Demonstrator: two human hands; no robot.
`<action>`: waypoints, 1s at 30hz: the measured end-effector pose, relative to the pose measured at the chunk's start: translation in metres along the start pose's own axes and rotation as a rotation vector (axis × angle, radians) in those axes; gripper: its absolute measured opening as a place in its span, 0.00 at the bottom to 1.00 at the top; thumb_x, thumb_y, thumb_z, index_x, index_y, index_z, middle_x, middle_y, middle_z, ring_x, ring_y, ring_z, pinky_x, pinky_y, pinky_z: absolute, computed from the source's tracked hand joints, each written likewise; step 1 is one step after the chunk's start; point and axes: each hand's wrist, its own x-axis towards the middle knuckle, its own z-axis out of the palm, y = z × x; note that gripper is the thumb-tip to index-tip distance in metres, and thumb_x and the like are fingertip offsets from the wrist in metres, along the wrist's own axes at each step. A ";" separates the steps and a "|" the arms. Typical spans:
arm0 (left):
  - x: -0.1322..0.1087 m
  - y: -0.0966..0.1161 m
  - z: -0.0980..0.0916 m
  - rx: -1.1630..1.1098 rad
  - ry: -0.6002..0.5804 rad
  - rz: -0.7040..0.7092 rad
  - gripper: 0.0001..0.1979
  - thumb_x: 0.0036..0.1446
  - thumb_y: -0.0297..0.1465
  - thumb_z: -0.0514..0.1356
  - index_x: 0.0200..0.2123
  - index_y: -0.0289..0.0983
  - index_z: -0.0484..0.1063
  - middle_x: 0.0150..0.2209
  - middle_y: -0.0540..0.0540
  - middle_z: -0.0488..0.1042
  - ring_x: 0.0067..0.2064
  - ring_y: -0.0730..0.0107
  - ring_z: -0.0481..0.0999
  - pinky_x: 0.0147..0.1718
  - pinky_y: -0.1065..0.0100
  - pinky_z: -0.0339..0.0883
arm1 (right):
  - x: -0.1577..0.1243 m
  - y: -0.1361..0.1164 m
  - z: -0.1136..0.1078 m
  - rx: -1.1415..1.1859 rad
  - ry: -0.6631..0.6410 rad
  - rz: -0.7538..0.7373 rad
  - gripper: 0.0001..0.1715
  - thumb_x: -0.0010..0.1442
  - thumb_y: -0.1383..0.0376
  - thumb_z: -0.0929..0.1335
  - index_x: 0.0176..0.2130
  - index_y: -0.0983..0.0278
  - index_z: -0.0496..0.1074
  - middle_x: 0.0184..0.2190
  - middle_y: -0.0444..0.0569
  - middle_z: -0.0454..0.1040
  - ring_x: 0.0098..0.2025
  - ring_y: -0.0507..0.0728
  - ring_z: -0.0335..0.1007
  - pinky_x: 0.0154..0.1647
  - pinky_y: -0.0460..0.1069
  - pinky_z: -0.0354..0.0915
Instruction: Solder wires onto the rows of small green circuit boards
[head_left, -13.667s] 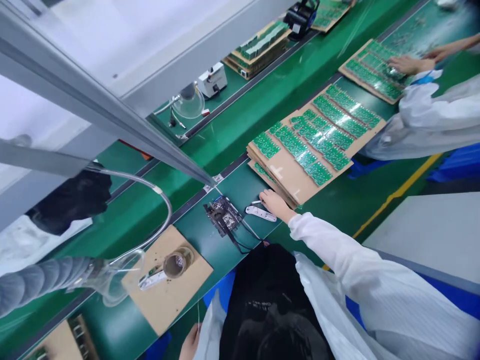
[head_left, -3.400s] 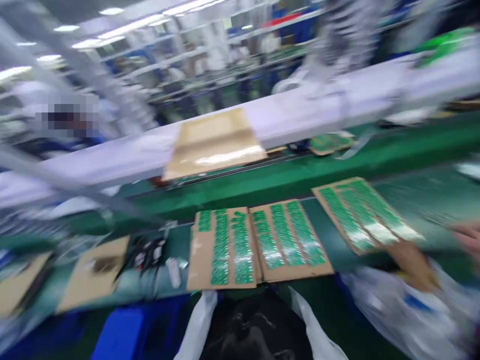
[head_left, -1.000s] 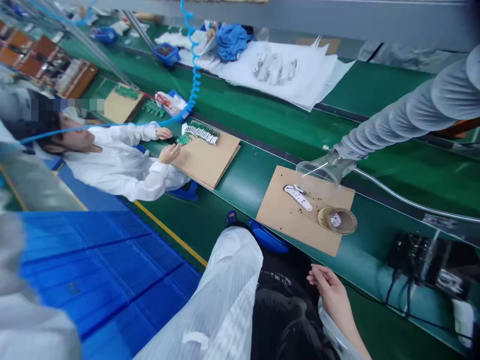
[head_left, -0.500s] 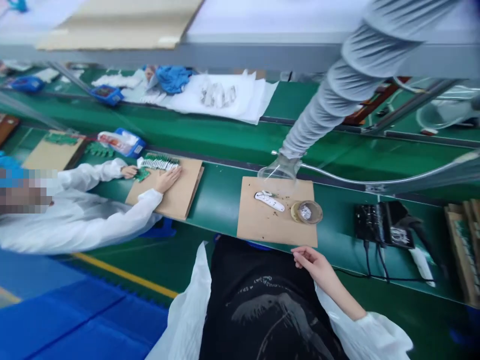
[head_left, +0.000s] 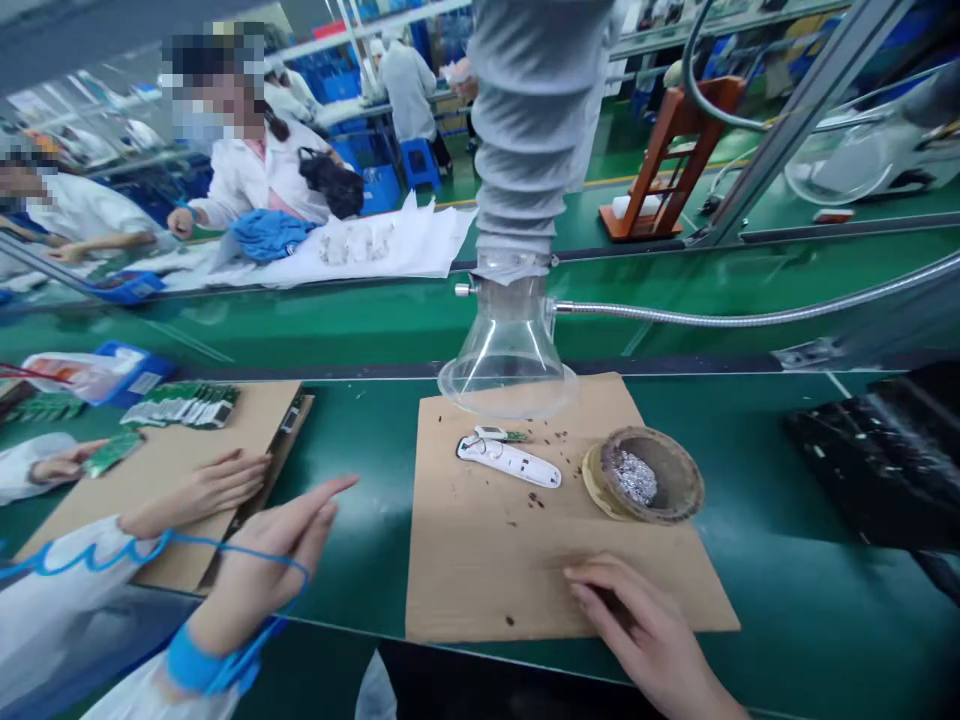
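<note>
My left hand [head_left: 274, 550], with a blue wrist strap and coiled cord, is raised over the bench's edge beside a co-worker's hand. Its fingers stretch to the right and hold nothing. My right hand [head_left: 637, 620] hovers low over the front of a cardboard sheet [head_left: 465, 580], loosely curled, thumb apart from the fingers, with nothing visible in it. Farther back on the sheet lies a white elongated plastic shell [head_left: 517, 465] with thin wires, a small green circuit board [head_left: 517, 436] touching it. To their right stands a round bowl [head_left: 679, 485] holding silvery crumpled metal [head_left: 634, 478].
A clear fume hood [head_left: 510, 360] on a grey duct hangs above the sheet's back edge. Dark crumbs dot the cardboard. At left, a co-worker's hands [head_left: 206, 490] rest by a board stack [head_left: 180, 405]. A black device [head_left: 885, 470] stands at right.
The view has tilted up and come closer to the bench. My left hand has come into view with its strap. My right hand has moved from the bench edge over the cardboard.
</note>
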 end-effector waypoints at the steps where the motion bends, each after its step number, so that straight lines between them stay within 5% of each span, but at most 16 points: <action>1: 0.014 0.009 0.025 -0.100 -0.021 0.069 0.19 0.77 0.40 0.53 0.55 0.38 0.81 0.29 0.51 0.83 0.23 0.70 0.79 0.29 0.70 0.78 | 0.000 0.000 0.000 0.001 0.020 -0.028 0.10 0.72 0.68 0.70 0.49 0.56 0.80 0.41 0.47 0.83 0.41 0.54 0.83 0.42 0.44 0.76; 6: 0.097 0.043 0.112 -0.330 -0.041 0.071 0.26 0.79 0.43 0.47 0.50 0.36 0.83 0.46 0.40 0.84 0.48 0.58 0.84 0.51 0.61 0.77 | 0.004 0.000 0.001 0.011 0.065 -0.014 0.08 0.73 0.66 0.69 0.47 0.56 0.81 0.38 0.47 0.81 0.38 0.54 0.81 0.39 0.45 0.75; 12: 0.152 0.067 0.149 -0.312 -0.097 0.172 0.23 0.70 0.48 0.62 0.55 0.37 0.81 0.49 0.39 0.81 0.47 0.56 0.82 0.50 0.59 0.76 | 0.003 0.013 0.007 0.078 0.162 0.125 0.12 0.72 0.55 0.71 0.44 0.60 0.82 0.37 0.51 0.81 0.39 0.57 0.81 0.42 0.48 0.77; 16: 0.151 0.075 0.154 -0.304 -0.197 0.280 0.19 0.69 0.47 0.64 0.45 0.39 0.84 0.43 0.42 0.83 0.46 0.57 0.82 0.47 0.62 0.75 | 0.004 0.013 0.009 0.164 0.184 0.219 0.22 0.69 0.47 0.72 0.44 0.62 0.82 0.35 0.53 0.82 0.36 0.58 0.81 0.39 0.50 0.79; 19: 0.135 0.072 0.147 -0.312 -0.230 0.348 0.17 0.72 0.45 0.62 0.48 0.38 0.83 0.45 0.41 0.82 0.46 0.57 0.82 0.47 0.62 0.75 | 0.006 0.007 0.009 0.197 0.185 0.257 0.27 0.68 0.43 0.71 0.43 0.64 0.82 0.34 0.54 0.83 0.37 0.59 0.82 0.41 0.52 0.80; 24: 0.102 0.059 0.140 -0.336 -0.164 0.484 0.19 0.75 0.44 0.60 0.60 0.40 0.76 0.52 0.40 0.78 0.49 0.58 0.81 0.47 0.60 0.76 | 0.011 -0.003 0.008 0.248 0.199 0.353 0.31 0.63 0.40 0.74 0.44 0.65 0.82 0.39 0.58 0.85 0.42 0.62 0.84 0.47 0.56 0.81; 30: 0.088 0.051 0.152 -0.396 -0.055 0.548 0.19 0.74 0.44 0.61 0.60 0.40 0.76 0.50 0.40 0.76 0.48 0.61 0.80 0.44 0.63 0.77 | 0.021 -0.008 0.022 0.275 0.237 0.450 0.34 0.58 0.38 0.77 0.45 0.65 0.80 0.39 0.59 0.85 0.43 0.63 0.85 0.48 0.57 0.81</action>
